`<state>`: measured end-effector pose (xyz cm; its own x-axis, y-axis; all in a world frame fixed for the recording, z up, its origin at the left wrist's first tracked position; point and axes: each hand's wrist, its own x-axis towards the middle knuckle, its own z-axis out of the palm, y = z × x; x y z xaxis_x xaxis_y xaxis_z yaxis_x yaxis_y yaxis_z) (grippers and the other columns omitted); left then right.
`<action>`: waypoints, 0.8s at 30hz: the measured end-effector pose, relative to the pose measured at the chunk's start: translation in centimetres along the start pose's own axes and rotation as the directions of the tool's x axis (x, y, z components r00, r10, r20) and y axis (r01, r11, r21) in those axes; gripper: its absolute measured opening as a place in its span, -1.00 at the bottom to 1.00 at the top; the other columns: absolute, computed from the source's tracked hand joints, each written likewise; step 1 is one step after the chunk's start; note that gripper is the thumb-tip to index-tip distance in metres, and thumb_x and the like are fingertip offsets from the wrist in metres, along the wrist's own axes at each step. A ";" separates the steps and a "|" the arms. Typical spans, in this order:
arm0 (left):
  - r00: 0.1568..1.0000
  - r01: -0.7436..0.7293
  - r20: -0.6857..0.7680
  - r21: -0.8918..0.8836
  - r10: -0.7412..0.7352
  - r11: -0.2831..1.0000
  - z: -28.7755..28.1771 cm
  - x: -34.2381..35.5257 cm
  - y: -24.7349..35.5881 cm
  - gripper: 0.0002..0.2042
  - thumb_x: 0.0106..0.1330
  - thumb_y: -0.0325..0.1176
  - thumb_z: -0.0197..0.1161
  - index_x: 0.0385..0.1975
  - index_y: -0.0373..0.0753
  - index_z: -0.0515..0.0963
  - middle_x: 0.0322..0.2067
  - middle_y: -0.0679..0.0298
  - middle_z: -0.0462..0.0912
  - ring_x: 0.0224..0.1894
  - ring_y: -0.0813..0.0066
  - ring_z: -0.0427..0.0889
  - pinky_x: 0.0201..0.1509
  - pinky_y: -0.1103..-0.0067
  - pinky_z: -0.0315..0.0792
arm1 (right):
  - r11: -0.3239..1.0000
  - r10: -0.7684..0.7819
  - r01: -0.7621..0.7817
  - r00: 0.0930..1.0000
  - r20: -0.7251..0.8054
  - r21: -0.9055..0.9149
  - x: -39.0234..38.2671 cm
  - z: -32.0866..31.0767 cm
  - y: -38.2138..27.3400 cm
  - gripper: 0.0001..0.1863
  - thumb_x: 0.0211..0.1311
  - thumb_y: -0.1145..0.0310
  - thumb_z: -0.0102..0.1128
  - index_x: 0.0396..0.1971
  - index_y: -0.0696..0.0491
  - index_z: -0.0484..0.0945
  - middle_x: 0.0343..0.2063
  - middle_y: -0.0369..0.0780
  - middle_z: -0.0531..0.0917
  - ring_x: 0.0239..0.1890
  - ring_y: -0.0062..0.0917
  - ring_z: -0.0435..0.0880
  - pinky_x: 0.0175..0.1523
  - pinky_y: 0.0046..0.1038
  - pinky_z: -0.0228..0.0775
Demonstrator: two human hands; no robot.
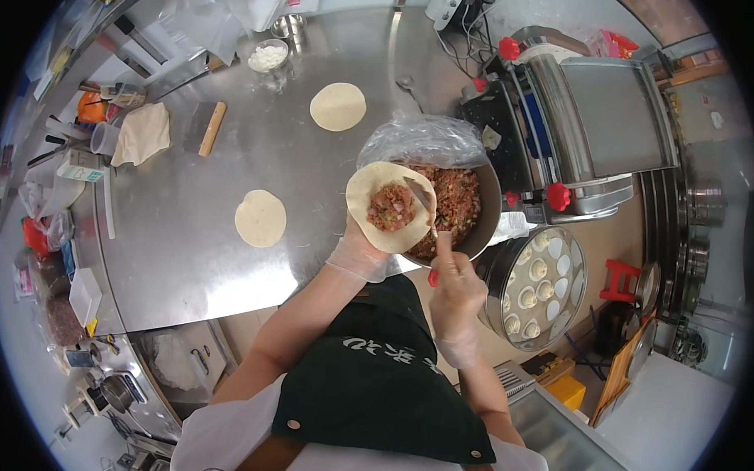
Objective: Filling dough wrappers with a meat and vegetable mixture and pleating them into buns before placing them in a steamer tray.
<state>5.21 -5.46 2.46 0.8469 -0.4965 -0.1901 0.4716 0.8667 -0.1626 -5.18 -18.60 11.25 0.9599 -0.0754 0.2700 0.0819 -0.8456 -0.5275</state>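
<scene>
My gloved left hand [362,248] holds a round dough wrapper [359,195] with a mound of minced filling [389,209] on it, over the left part of a metal bowl [492,209] of the same mixture [457,203]. My gloved right hand [458,292] grips a spreading tool [421,194], its blade at the wrapper's right edge. Crumpled clear plastic [418,137] covers the bowl's back rim. Two more flat dough rounds [337,107] lie on the steel table [169,253], behind and left of my hands.
At right stand a steel roller machine [605,111] and, below it, a round tray [509,263] of pleated buns, with a red stool [619,281] beyond. A wooden-handled scraper [212,130], folded cloth [142,133], small bowl [268,57] and spoon [407,85] lie on the table.
</scene>
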 end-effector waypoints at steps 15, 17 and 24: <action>0.985 0.041 -0.173 0.070 -0.028 0.997 1.7 0.4 0.1 -0.74 0.39 -0.19 0.02 -0.20 -0.26 0.50 -0.29 0.15 0.61 -0.31 0.24 0.60 -0.33 0.40 0.52 | 0.904 0.064 -0.199 0.938 0.340 0.379 0.9 -1.1 0.6 -0.42 0.15 0.80 0.03 0.19 0.07 0.54 -0.50 -0.21 0.52 -0.47 -0.51 0.52 -0.26 -0.59 0.42; 0.986 -0.132 0.156 0.573 0.051 0.809 0.4 0.9 0.7 -0.75 0.35 -0.23 0.03 -0.26 -0.30 0.51 -0.34 0.12 0.60 -0.36 0.24 0.59 -0.33 0.39 0.51 | 0.848 0.107 -0.226 0.959 0.263 0.479 0.8 -1.0 0.8 -0.42 0.14 0.80 0.03 0.18 0.08 0.54 -0.50 -0.20 0.52 -0.46 -0.51 0.54 -0.26 -0.58 0.44; 0.939 -0.342 0.208 0.614 0.273 0.711 0.2 0.6 3.2 -0.68 0.31 -0.17 0.14 -0.32 -0.39 0.52 -0.38 0.06 0.61 -0.36 0.25 0.66 -0.37 0.48 0.61 | 0.997 0.060 -0.065 0.993 0.106 0.050 2.1 -1.5 2.2 -0.43 0.05 0.73 0.07 0.11 0.03 0.61 -0.41 -0.23 0.65 -0.50 -0.37 0.68 -0.38 -0.40 0.53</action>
<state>7.33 -2.98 2.02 0.9753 -0.2200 -0.0217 0.1961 0.8160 0.5438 -3.36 -21.43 11.88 0.9861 -0.0694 0.1511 0.0323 -0.8113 -0.5837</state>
